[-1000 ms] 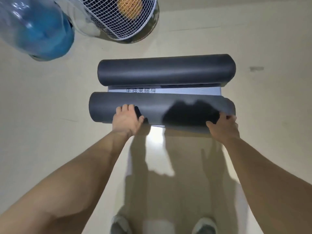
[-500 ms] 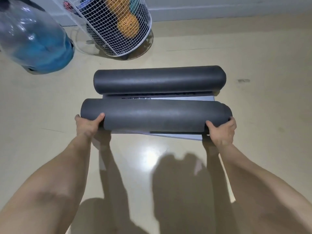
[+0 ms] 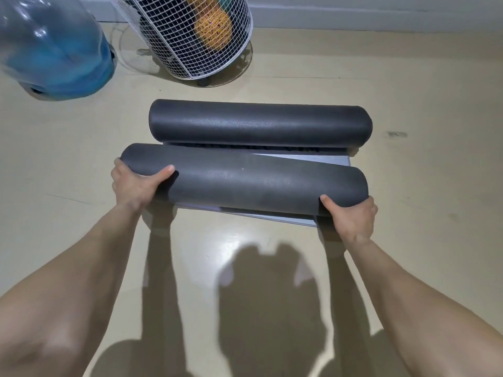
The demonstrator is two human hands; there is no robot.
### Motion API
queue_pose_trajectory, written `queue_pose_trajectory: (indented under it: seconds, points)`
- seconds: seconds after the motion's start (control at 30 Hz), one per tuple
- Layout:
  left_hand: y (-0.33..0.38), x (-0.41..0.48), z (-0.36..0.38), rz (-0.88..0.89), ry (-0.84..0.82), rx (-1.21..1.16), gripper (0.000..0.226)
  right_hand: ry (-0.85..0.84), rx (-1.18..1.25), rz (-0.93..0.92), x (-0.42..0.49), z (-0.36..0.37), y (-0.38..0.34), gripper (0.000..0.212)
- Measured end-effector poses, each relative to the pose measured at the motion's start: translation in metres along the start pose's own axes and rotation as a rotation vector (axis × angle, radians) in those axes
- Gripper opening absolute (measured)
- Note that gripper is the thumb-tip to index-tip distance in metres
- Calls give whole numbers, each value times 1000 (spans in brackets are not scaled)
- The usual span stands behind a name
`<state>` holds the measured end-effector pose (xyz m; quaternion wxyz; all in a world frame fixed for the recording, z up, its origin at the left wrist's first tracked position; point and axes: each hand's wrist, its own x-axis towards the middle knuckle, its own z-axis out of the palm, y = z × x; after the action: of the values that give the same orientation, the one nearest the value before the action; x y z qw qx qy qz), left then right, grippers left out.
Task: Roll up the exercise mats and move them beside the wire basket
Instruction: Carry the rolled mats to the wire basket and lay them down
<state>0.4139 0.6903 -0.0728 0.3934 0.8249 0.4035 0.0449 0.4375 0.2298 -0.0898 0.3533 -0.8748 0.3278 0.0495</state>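
Note:
Two dark grey rolled exercise mats lie across the floor. The far rolled mat (image 3: 260, 123) rests on the floor in front of the white wire basket (image 3: 187, 36). The near rolled mat (image 3: 245, 180) is tilted, its left end farther from me, with a pale flat mat edge (image 3: 307, 159) showing beneath it. My left hand (image 3: 134, 183) grips the near roll's left end, thumb on top. At the right end my right hand (image 3: 351, 216) holds the roll the same way.
A large blue water bottle (image 3: 54, 44) lies at the top left beside the basket. The basket holds an orange ball and dark items. A wall base runs along the top. Beige floor spreads on all sides.
My left hand has shifted from the roll's middle to its left end. The near roll has come up off the floor and tilted, and the view now takes in more of the basket.

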Motion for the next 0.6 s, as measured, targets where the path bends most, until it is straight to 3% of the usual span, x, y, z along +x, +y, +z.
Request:
queue_pose_trajectory:
  seconds: [0.07,0.17,0.27,0.4,0.5,0.6]
  points:
    - [-1,-4,1,-13,-23,62,137,-55,-29,-24,-6,-4,6,108]
    - [-13,-16,10,-53,-40,118,147,-154,-210,-92,-13,-9,9,140]
    - [-15,-18,12,-66,-55,118,148,-40,-638,-485,-20,4,-17,153]
    - [-9,-28,17,-77,23,157,146,-326,-1033,-872,-19,34,-85,153]
    - [-7,-51,34,-298,55,60,137,-452,-1130,-955,-10,53,-118,157]
    - [-14,-76,67,-430,-85,-130,114,-549,-1107,-951,3,56,-136,155]
